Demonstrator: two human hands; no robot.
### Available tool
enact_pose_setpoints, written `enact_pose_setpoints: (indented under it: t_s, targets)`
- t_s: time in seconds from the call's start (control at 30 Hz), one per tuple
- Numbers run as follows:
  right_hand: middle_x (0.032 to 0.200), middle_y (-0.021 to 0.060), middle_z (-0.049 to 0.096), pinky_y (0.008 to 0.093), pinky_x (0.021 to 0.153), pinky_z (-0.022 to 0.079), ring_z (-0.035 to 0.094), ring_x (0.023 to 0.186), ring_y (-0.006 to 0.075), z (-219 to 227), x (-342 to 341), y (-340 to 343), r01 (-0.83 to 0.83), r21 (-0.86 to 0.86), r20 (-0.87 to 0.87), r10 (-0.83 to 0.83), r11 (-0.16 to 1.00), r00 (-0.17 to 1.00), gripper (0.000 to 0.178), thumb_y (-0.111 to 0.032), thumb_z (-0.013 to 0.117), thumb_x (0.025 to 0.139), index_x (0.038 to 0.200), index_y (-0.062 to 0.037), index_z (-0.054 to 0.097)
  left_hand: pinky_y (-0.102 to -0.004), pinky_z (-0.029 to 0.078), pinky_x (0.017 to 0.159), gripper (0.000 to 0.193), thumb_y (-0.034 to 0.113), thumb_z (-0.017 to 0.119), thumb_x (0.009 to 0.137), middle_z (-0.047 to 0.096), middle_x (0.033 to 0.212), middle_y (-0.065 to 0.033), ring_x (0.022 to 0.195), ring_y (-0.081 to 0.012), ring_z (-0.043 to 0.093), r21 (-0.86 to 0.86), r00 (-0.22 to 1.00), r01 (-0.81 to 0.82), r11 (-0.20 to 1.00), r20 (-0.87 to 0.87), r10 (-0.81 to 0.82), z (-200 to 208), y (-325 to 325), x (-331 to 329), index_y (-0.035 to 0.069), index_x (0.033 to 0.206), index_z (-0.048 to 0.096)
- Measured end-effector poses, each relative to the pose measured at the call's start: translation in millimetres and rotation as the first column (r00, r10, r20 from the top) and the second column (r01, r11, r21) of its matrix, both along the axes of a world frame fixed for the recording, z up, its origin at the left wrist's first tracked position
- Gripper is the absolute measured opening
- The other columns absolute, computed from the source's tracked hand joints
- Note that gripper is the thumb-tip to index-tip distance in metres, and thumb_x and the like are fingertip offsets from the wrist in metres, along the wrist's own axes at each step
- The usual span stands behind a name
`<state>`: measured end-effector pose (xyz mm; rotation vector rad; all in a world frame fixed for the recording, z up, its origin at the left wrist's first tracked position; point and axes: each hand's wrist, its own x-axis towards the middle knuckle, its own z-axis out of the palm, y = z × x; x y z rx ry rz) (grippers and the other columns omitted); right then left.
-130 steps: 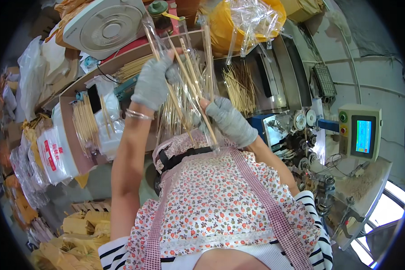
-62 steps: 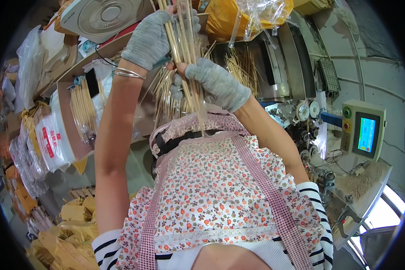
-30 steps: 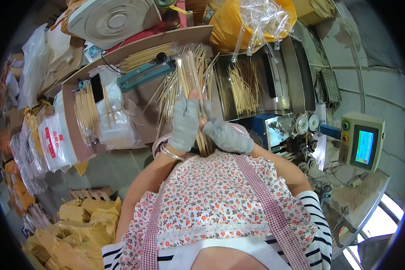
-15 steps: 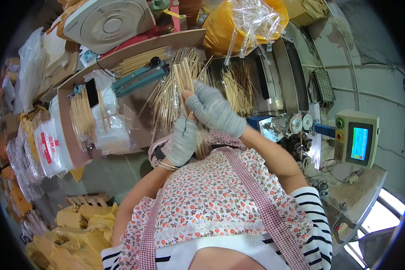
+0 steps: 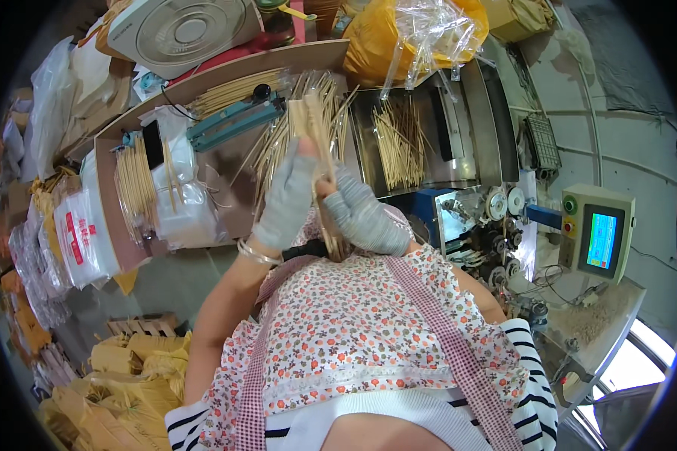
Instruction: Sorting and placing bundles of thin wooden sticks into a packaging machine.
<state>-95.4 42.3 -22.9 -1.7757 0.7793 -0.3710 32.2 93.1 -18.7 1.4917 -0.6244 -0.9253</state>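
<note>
Upright in front of my chest stands a bundle of pale wooden chopsticks (image 5: 316, 120), pressed between both hands. My left hand (image 5: 282, 203), in a grey glove with bare fingertips, grips its left side higher up. Lower on the right side, my right hand (image 5: 365, 218), gloved the same way, is closed on the bundle with its thumb against the sticks. The lower ends reach down to my flowered apron (image 5: 353, 331). Just beyond the hands lies a loose pile of chopsticks (image 5: 267, 161), some in shiny clear film.
A teal bar-shaped tool (image 5: 233, 126) lies left of the pile. Farther left are more sticks (image 5: 134, 184), a dark phone (image 5: 152, 143) and clear bags (image 5: 184, 214). A metal tray (image 5: 447, 169) with sticks adjoins a machine with rollers (image 5: 496, 203) and a control screen (image 5: 600, 239) at right.
My left hand has slid up along the bundle, while my right hand has come down from its upper part. The bundle stays held between them.
</note>
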Motion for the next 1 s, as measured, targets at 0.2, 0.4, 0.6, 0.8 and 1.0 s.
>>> enact_pose_setpoints:
  t_s: [0.2,0.4,0.6,0.8,1.0]
  targets:
    - [0.101,0.0225,0.056,0.0312,0.086,0.043,0.056,0.094,0.0297,-17,-11,-6,-0.028,-0.291,0.083,0.055,0.956,0.995,0.041,-0.020,0.046,0.092,0.126,0.0038,0.040,-0.0191,0.043,0.054,0.021,0.023,0.047,0.093,0.054,0.068,-0.0011,0.061,-0.0057,0.052,0.085,0.940,0.050,0.995,-0.340,-0.018,-7,-6,-23,0.005,0.089,0.056]
    - [0.096,0.0130,0.061,0.0302,0.078,0.046,0.058,0.084,0.0193,43,-29,-79,-0.430,0.067,-0.380,0.422,0.900,0.823,0.035,-0.035,0.055,0.088,0.101,-0.0031,0.061,-0.0217,0.037,0.051,0.018,0.013,0.046,0.092,0.048,0.065,-0.0008,0.058,-0.0068,0.044,-0.023,0.895,-0.079,0.997,-0.441,0.061,-12,-1,-41,0.007,0.075,0.046]
    - [0.090,-0.0016,0.063,0.0210,0.074,0.045,0.054,0.083,0.0059,42,-1,-98,-0.131,0.271,0.188,0.081,0.954,0.979,0.024,-0.023,0.059,0.087,0.100,-0.0038,0.064,-0.0227,0.034,0.055,0.023,0.019,0.046,0.093,0.046,0.063,-0.0004,0.059,-0.0075,0.040,-0.115,0.804,-0.032,0.993,-0.593,-0.043,-29,2,-37,0.008,0.073,0.044]
    - [0.073,-0.0036,0.057,0.0209,0.065,0.041,0.047,0.069,0.0035,34,21,-72,-0.014,0.279,0.138,-0.026,0.960,0.990,0.013,-0.014,0.063,0.082,0.085,-0.0013,0.063,-0.0211,0.035,0.054,0.025,0.027,0.048,0.093,0.051,0.066,-0.0010,0.060,-0.0071,0.045,-0.088,0.902,0.005,0.996,-0.429,-0.042,-24,6,-35,0.007,0.079,0.051]
    - [0.075,0.0007,0.061,0.0219,0.068,0.044,0.054,0.073,0.0057,26,21,-70,0.075,0.288,0.167,-0.127,0.955,0.978,0.008,-0.009,0.063,0.079,0.078,-0.0012,0.061,-0.0222,0.039,0.053,0.023,0.027,0.050,0.092,0.056,0.069,-0.0024,0.061,-0.0080,0.051,-0.015,0.873,0.020,1.000,-0.487,-0.024,-13,3,-34,0.006,0.085,0.054]
